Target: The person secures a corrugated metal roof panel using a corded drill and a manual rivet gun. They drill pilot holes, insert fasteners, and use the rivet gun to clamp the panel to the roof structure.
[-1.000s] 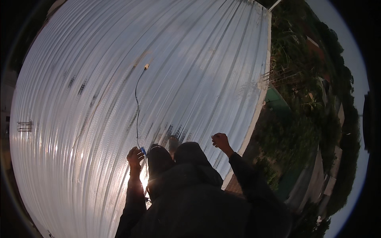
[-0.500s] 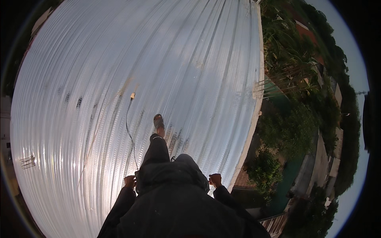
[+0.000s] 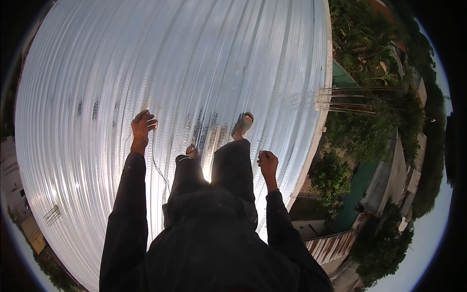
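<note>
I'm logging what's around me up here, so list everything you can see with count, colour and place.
corrugated roofing: one expanse, silvery, left and centre
thin cable: one, greyish, left of centre
roof edge: one, pale, along the roofing's right side
right rods: several, dark, at the roof edge
left rods: several, dark, lower left
trees: several, green, right
rusty corrugated sheet: one, brownish, lower right
sky: bluish-grey, right rim
sandals: two, dark, centre, worn
trouser legs: two, black, centre
sleeves: two, black, lower left and lower right
left grip: one, bare, above its sleeve
right grip: one, bare, right of the trouser legs
</note>
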`<state>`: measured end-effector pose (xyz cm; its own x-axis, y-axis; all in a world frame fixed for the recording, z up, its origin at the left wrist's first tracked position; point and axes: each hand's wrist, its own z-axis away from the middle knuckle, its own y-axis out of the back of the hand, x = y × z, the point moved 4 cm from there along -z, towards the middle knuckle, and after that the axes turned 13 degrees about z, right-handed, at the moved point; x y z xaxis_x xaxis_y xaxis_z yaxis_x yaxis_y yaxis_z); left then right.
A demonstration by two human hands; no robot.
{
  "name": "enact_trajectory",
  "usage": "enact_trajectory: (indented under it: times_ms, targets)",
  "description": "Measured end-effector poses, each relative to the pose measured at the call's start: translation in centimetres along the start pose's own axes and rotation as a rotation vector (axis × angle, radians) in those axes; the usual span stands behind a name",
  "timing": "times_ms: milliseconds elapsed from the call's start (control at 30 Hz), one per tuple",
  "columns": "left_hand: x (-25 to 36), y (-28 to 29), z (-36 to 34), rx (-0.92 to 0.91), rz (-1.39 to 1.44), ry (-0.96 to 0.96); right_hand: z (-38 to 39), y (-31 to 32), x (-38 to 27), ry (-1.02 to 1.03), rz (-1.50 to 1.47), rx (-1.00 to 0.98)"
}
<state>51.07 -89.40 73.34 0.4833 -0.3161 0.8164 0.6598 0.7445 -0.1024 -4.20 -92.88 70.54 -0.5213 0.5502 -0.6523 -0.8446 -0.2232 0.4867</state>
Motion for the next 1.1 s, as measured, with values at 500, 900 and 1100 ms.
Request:
enact_trajectory:
  times_ms: [500,900,1100]
  targets:
    - [-43.7,-28.6,-11.6,0.304,0.219,0.967,-73.8,-23.2,-4.2,1.19,1.378,-0.306]
    - [-59.9,-43.1,-40.7,0.182,0.418,0.676,-90.6,-34.9,0.7,1.473,1.346,-0.303]
    - [-60.5,-42.6,-50.6,0.231,0.241,0.562,-89.6,-36.3,0.9,1.49,1.268,-0.563]
